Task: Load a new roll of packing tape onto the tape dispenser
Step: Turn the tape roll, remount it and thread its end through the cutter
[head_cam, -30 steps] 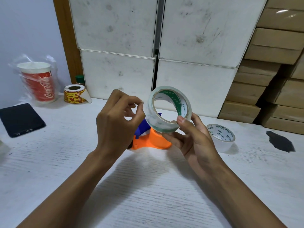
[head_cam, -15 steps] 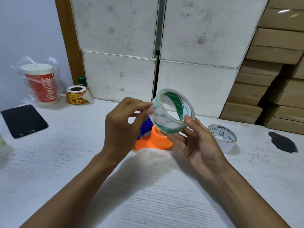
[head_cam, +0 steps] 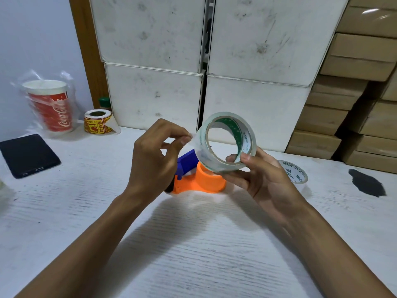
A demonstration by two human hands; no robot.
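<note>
A roll of clear packing tape with a white and green printed core is held in the air by my right hand, thumb on its near rim and fingers under it. My left hand pinches the roll's loose end at its left side between thumb and forefinger. Below and behind the roll, the tape dispenser lies on the white table; its orange hub and base and blue handle show between my hands, and part of it is hidden by my left hand.
A spent tape core printed "MADE IN CHINA" lies right of my right hand. A phone, a bagged red cup and a yellow label roll sit at the left. White boxes and stacked cartons line the back. A dark patch marks the table at the right.
The roll has tilted and shifted a little to the right in my right hand. My left thumb and forefinger have closed on the tape's loose end at its left side.
</note>
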